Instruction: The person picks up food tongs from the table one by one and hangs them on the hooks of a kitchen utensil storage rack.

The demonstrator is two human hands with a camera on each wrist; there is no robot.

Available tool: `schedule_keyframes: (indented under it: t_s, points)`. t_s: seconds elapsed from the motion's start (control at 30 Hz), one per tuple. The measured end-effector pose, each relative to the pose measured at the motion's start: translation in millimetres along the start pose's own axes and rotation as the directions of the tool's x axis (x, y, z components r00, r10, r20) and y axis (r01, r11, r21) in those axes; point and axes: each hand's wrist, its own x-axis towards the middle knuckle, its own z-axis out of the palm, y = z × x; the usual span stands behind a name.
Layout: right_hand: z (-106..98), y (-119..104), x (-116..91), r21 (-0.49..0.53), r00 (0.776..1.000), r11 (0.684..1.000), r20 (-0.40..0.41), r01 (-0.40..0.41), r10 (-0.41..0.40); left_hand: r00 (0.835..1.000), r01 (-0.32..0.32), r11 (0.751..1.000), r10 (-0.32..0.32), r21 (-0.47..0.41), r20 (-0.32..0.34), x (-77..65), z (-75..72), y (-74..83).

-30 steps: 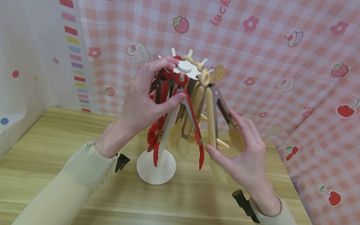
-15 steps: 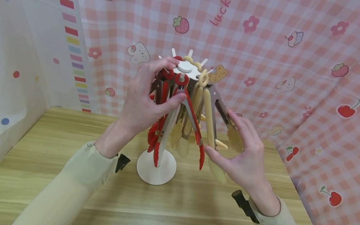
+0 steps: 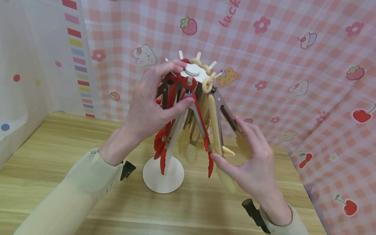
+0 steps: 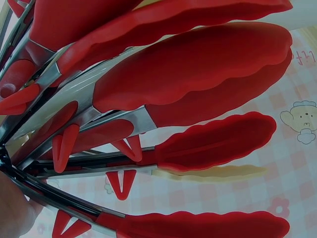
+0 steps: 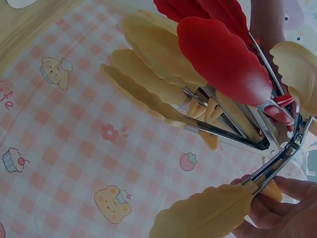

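Note:
A white stand (image 3: 163, 180) with a round base and hooked top disc carries several red and beige kitchen tongs. My left hand (image 3: 145, 104) grips near the top, fingers curled behind the disc and thumb across the red tongs (image 3: 203, 128). In the left wrist view, the scalloped red tongs heads (image 4: 208, 64) fan out beyond the hand. My right hand (image 3: 254, 162) holds spread beige tongs (image 3: 215, 123) between thumb and fingers. Their hanging ring (image 3: 207, 85) is right at the disc's right edge. One beige tongs head (image 5: 203, 213) shows beside the fingers in the right wrist view.
Bare white hooks (image 3: 199, 55) stick out at the back of the disc. The stand is on a wooden table (image 3: 179, 221), with a pink checked cloth (image 3: 282, 40) hanging close behind and to the right. A white dotted cloth (image 3: 15, 61) hangs at left.
My right hand has moved slightly left with the beige tongs, and their ring has shifted left and a little lower against the disc. The left hand and the stand stay where they were.

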Motion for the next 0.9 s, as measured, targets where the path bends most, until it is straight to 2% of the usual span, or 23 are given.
schedule_keyframes:
  t_s: [0.5, 0.9]
  points:
    - [3.3, 5.8, 0.4, -0.031, 1.000, 0.999, 0.005, -0.013, 0.013, 1.000, -0.002, 1.000, 0.002, -0.001, 0.011, 0.1, 0.2, -0.4]
    - [12.3, 9.3, -2.9, 0.019, 1.000, 1.000, -0.008, -0.004, 0.004, 1.000, -0.005, 1.000, 0.005, -0.007, -0.001, 0.3, 0.4, -1.1]
